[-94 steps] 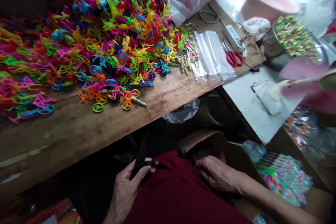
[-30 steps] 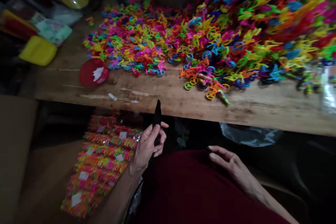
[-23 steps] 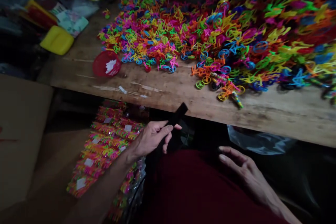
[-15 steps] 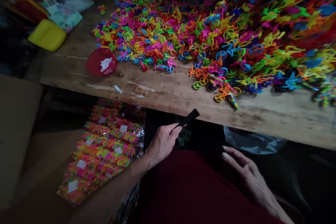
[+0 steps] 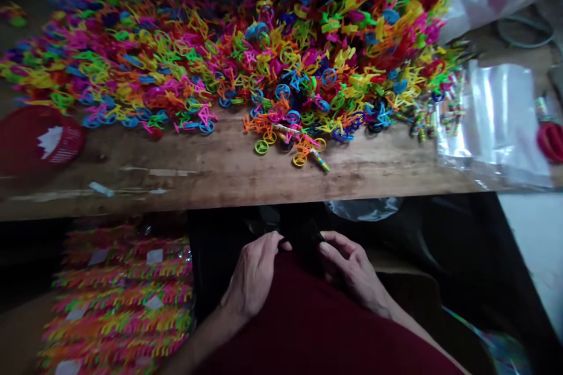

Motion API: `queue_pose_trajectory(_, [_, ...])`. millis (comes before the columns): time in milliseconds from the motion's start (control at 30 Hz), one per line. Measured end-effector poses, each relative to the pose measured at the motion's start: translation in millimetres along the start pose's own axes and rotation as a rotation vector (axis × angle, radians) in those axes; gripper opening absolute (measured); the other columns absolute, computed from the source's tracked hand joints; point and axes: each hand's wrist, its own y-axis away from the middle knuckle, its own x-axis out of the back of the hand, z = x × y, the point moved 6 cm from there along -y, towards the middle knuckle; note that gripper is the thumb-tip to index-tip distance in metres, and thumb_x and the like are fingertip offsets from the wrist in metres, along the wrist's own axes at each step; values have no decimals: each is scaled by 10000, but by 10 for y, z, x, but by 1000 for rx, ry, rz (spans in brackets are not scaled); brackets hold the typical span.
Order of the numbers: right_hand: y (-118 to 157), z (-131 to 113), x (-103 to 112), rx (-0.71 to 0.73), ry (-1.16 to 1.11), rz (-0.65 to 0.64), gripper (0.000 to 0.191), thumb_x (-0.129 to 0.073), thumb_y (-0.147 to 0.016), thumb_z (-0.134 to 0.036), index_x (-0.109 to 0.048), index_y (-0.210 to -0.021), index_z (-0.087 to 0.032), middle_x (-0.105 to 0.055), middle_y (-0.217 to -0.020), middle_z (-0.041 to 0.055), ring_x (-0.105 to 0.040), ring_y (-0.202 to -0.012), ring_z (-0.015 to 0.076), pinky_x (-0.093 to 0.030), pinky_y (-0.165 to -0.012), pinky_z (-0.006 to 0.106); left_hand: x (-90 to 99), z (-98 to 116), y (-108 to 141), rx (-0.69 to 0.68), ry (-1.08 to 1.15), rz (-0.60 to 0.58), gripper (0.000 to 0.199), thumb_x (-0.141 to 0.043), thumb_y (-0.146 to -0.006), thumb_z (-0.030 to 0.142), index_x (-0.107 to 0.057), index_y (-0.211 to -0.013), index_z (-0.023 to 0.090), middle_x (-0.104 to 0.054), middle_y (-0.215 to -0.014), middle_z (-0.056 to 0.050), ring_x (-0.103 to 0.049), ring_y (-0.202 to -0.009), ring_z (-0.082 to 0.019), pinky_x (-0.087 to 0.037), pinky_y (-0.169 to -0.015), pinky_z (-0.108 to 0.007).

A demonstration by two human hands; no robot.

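Both hands are low in the middle, over the dark red shirt (image 5: 308,328) and below the table edge. My left hand (image 5: 255,272) is closed, its fingers curled at dark cloth; what it grips is hidden. My right hand (image 5: 352,266) pinches the edge of a black strip (image 5: 313,233) between thumb and fingers. A gap of dark cloth lies between the two hands. Beyond them, a large heap of small colourful plastic bicycles (image 5: 176,58) spreads over the wooden table (image 5: 220,179).
A red basket (image 5: 26,137) with white paper sits at the table's left. Clear plastic bags (image 5: 505,123) and a red-handled object (image 5: 550,142) lie right. Packed colourful toys (image 5: 118,299) hang or lie below left. One small patterned tube (image 5: 319,160) rests near the edge.
The view has swung right. My left hand has come down nearer the shirt and closer to my right hand; the black strip it held up is no longer distinct there.
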Motion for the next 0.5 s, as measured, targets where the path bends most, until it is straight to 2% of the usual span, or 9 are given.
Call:
queue_pose_trajectory(33, [6,19,17,-12,-4,0,494,-681,-749,-507,-513,-1064,-165,-362,-604,-50,-304,-498,57,-283,-458,175,3,-36,-25,69,130,-42,388,-358,-913,464,-586,-838,159,-514,-711,-16,-507,-595,-92,-433,-539,-176])
queue_pose_trajectory(67, [11,41,42,-29,-1,10,495,-692,-741,-499,-514,-1066,-170,-366,-605,-51,-304,-496,55,-284,-460,174,6,-67,-42,136,278,-94,359,-415,-889,480,-525,-794,152,-422,-638,19,-382,-464,-53,-323,-405,-146])
queue_pose_trajectory(133, [15,86,101,-80,37,43,504,-712,-724,-488,-521,-1080,-187,-403,-640,-40,-336,-515,58,-298,-473,171,31,-79,-59,215,609,-201,316,-486,-862,456,-429,-778,157,-285,-626,58,-169,-399,-15,-124,-334,-130])
queue_pose_trajectory(167, [13,101,126,-110,71,56,514,-722,-713,-487,-525,-1089,-197,-427,-666,-30,-363,-535,64,-310,-482,169,62,-59,-62,218,766,-242,283,-499,-863,418,-408,-790,160,-255,-643,61,-132,-402,-9,-92,-334,-128])
queue_pose_trajectory(233, [0,105,145,-162,152,63,547,-743,-675,-504,-538,-1094,-217,-466,-700,-13,-418,-578,88,-342,-496,176,143,-5,-65,182,988,-290,212,-512,-862,332,-406,-811,155,-245,-664,61,-138,-402,-1,-107,-332,-123])
queue_pose_trajectory(300, [-10,73,130,-188,254,59,578,-748,-628,-548,-567,-1072,-224,-507,-715,9,-470,-614,127,-383,-508,200,211,31,-71,139,1058,-300,183,-536,-850,280,-409,-816,153,-277,-654,64,-165,-383,7,-137,-325,-117])
queue_pose_trajectory(400, [-14,-20,113,-120,460,87,576,-697,-597,-632,-634,-997,-223,-597,-822,70,-550,-706,212,-445,-540,253,281,35,-107,101,968,-320,215,-593,-814,261,-404,-804,161,-402,-644,56,-290,-361,-2,-262,-328,-115])
queue_pose_trajectory(500, [-22,-71,157,13,665,125,545,-610,-647,-663,-665,-993,-245,-632,-939,88,-586,-832,275,-485,-600,283,454,-25,-176,60,860,-269,219,-623,-787,248,-431,-770,144,-499,-639,21,-454,-407,-51,-442,-403,-175])
